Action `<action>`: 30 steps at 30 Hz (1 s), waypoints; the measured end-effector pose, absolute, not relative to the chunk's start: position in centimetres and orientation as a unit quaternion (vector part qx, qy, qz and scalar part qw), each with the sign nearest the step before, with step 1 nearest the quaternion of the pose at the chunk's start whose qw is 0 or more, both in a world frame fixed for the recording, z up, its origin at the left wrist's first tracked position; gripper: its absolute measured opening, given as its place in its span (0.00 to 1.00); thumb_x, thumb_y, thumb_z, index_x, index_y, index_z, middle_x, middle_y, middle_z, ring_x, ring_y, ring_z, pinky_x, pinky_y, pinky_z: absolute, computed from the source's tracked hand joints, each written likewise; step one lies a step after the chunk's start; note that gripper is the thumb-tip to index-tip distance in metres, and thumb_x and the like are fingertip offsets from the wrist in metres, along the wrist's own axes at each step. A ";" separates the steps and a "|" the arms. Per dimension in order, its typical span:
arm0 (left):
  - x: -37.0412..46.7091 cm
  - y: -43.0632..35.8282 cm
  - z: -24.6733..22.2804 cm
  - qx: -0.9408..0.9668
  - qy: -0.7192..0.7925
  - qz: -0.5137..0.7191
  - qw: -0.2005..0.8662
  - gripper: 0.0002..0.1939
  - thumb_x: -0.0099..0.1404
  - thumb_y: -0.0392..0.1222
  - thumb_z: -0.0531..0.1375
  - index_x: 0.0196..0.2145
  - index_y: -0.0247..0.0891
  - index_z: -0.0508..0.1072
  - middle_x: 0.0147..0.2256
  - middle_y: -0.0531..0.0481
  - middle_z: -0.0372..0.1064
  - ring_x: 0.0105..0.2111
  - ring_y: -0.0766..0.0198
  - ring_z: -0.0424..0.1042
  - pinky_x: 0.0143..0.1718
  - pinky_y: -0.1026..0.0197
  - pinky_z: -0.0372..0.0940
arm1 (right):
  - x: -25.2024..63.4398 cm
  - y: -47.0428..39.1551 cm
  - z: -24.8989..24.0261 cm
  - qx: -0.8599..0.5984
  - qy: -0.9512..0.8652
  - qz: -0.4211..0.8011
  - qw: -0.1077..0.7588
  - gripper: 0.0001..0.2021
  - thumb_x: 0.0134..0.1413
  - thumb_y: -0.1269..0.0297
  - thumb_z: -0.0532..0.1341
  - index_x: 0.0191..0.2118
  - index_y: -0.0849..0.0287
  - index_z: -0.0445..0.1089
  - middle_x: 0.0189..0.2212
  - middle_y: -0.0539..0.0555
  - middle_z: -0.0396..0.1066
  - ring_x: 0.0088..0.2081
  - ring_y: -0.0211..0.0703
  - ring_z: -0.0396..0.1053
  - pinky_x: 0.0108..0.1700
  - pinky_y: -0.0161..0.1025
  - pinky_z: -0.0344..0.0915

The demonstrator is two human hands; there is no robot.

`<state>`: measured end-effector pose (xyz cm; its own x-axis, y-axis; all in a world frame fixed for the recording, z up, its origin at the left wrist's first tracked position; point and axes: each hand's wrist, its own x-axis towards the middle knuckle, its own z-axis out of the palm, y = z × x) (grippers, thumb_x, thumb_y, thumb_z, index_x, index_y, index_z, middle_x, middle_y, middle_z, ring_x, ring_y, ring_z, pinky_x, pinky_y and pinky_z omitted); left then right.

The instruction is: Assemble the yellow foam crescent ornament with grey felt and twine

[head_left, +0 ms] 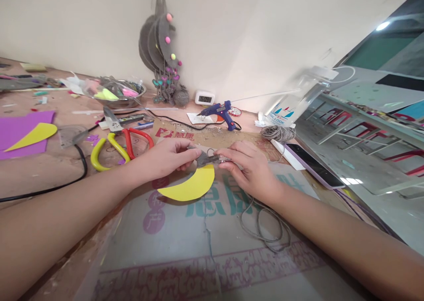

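My left hand (172, 157) is closed, pinching a small dark grey piece (202, 158) that looks like felt between thumb and fingers. My right hand (248, 166) meets it from the other side, thumb and fingers pinched at the tip of that piece, where a thin loop of grey cord stands up. Just below both hands is a yellow crescent cut-out (190, 187); whether it is joined to the grey piece I cannot tell. Loose grey cord (265, 232) curls on the printed plastic-covered board (172, 248) under my right forearm.
Yellow-handled scissors (97, 155) and red-handled scissors (147, 135) lie left. Behind my hands rest a blue glue gun (225, 113), a white digital clock (204, 98) and a cord ball (277, 133). A phone (309, 161) lies right. A grey felt decoration (159, 44) leans on the wall.
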<state>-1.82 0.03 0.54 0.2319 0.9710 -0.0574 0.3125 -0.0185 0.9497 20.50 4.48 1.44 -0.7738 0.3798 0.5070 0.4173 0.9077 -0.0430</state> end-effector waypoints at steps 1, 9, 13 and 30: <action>-1.8 0.0 0.5 0.621 0.516 0.348 0.476 0.15 0.60 0.52 0.53 0.27 0.38 0.66 0.19 0.56 0.59 0.16 0.73 0.57 0.18 0.68 0.52 | 20.5 4.5 1.4 -0.212 -0.942 -0.040 0.257 0.13 0.59 0.61 0.54 0.45 0.61 0.68 0.31 0.55 0.67 0.33 0.42 0.61 0.36 0.40 0.57; -1.8 0.0 0.5 0.619 0.524 0.344 0.473 0.14 0.60 0.51 0.54 0.27 0.37 0.66 0.19 0.55 0.61 0.16 0.72 0.58 0.17 0.68 0.51 | 20.3 4.3 1.7 -0.207 -0.947 -0.075 0.233 0.13 0.58 0.60 0.55 0.43 0.63 0.70 0.30 0.56 0.67 0.32 0.42 0.60 0.35 0.40 0.56; -1.7 0.0 0.7 0.628 0.519 0.342 0.468 0.13 0.60 0.49 0.53 0.25 0.37 0.65 0.18 0.56 0.60 0.16 0.73 0.57 0.17 0.68 0.51 | 20.2 4.2 1.7 -0.197 -0.948 -0.091 0.234 0.13 0.59 0.61 0.54 0.42 0.63 0.70 0.29 0.55 0.67 0.32 0.42 0.59 0.35 0.39 0.55; -1.6 0.0 0.8 0.638 0.521 0.333 0.459 0.15 0.60 0.51 0.53 0.23 0.38 0.63 0.18 0.56 0.59 0.16 0.72 0.57 0.17 0.67 0.51 | 20.2 4.1 1.6 -0.188 -0.952 -0.110 0.215 0.12 0.59 0.62 0.53 0.43 0.61 0.70 0.29 0.54 0.67 0.31 0.41 0.58 0.34 0.39 0.54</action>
<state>-1.58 0.01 0.79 0.2353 0.9705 -0.0524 0.3592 -0.0368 0.9325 20.22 4.13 1.61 -0.8375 0.3103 0.4497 0.4045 0.9054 0.1287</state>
